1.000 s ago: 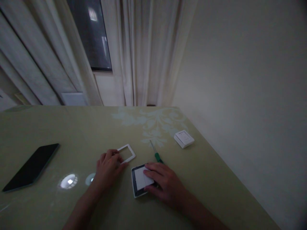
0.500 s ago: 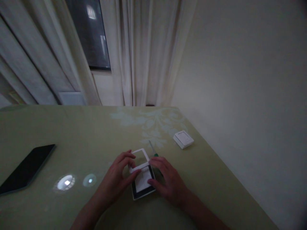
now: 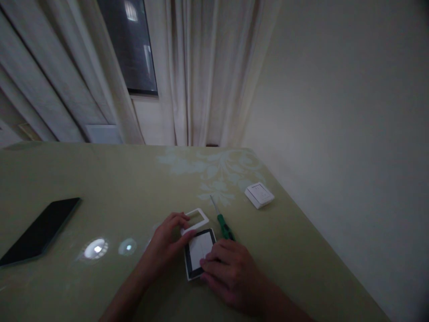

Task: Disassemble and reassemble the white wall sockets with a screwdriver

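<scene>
My left hand [image 3: 169,235] pinches the near-left part of a thin white square frame [image 3: 203,215], fingers on its left side and thumb along its near edge. Just below the frame lies a wall switch [image 3: 200,252] with white rockers and a dark border. My left thumb is close to its top edge. My right hand [image 3: 231,270] is closed over the switch's lower right edge, fingertips on the face and thumb low at the side. Beyond that hand rests a green-handled screwdriver [image 3: 224,226], its shaft pointing away from me.
A second white wall switch [image 3: 259,194] sits near the table's right edge, close to the wall. A dark flat tablet-like device [image 3: 40,230] lies at the left. Light reflections show on the greenish table [image 3: 110,179]; curtains [image 3: 214,80] hang behind it.
My right hand has left the white frame and moved down to the switch's lower right edge, uncovering the screwdriver handle. The frame has tilted down flatter in my left hand.
</scene>
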### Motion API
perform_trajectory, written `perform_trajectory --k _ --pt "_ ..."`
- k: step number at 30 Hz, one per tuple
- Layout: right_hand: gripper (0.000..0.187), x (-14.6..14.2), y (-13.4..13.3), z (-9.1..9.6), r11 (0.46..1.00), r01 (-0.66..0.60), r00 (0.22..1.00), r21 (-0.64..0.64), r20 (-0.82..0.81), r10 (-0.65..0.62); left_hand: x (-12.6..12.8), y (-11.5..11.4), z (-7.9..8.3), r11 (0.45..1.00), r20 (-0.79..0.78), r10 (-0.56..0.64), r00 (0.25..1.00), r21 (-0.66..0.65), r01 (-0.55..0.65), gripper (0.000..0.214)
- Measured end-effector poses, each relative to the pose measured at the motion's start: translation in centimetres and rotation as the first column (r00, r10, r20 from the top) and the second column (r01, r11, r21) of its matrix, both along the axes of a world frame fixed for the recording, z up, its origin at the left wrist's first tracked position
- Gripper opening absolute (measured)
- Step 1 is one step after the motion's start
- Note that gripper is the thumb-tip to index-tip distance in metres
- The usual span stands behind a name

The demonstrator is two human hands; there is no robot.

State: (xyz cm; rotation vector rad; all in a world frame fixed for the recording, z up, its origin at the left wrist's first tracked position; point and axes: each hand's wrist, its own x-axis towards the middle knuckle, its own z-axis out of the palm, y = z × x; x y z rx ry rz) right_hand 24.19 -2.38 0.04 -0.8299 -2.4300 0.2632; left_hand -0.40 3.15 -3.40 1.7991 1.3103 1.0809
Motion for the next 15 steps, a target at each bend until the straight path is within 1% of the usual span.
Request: perform_trajectory --k 2,4,5,7,9,10,12,15 --pt "0.015 0.11 0.01 -0.26 1.000 -0.010 1.000 -0.012 -0.020 0.009 -0.11 0.27 -0.24 0.999 -0.008 0.039 0.999 0.005 -0.038 0.021" --pt "0.022 0.17 0.08 -0.53 1.000 -0.010 0.999 -0.002 -0.034 0.010 -0.30 0.53 -0.51 0.997 -0.016 0.076 0.997 0.010 -0.076 0.022" --pt "0.029 0.16 0.12 -0.65 1.000 -0.004 1.000 0.009 -0.031 0.004 -0.41 0.64 -0.64 0.996 -0.018 0.092 0.996 0.013 -0.092 0.023" --pt "0.048 0.04 0.16 -0.83 1.000 0.009 1.000 0.026 -0.007 -0.009 -0.61 0.80 -0.84 0.993 -0.018 0.115 0.993 0.020 -0.115 0.025" --pt "0.067 -0.16 0.13 -0.91 0.999 0.034 0.999 -0.001 0.034 -0.034 -0.71 0.84 -0.92 0.991 -0.012 0.131 0.991 0.027 -0.131 0.026" --pt "0.072 -0.28 0.10 -0.92 0.998 0.049 0.997 -0.030 0.056 -0.048 -0.71 0.83 -0.91 0.990 -0.008 0.138 0.990 0.031 -0.138 0.027" --pt "0.076 -0.51 0.05 -0.89 0.993 0.073 0.993 -0.095 0.099 -0.064 -0.61 0.73 -0.77 0.988 0.003 0.149 0.989 0.043 -0.149 0.026" --pt "0.075 -0.79 0.08 -0.86 0.984 0.085 0.991 -0.160 0.119 -0.066 -0.33 0.50 -0.38 0.985 0.017 0.157 0.987 0.071 -0.158 0.026"
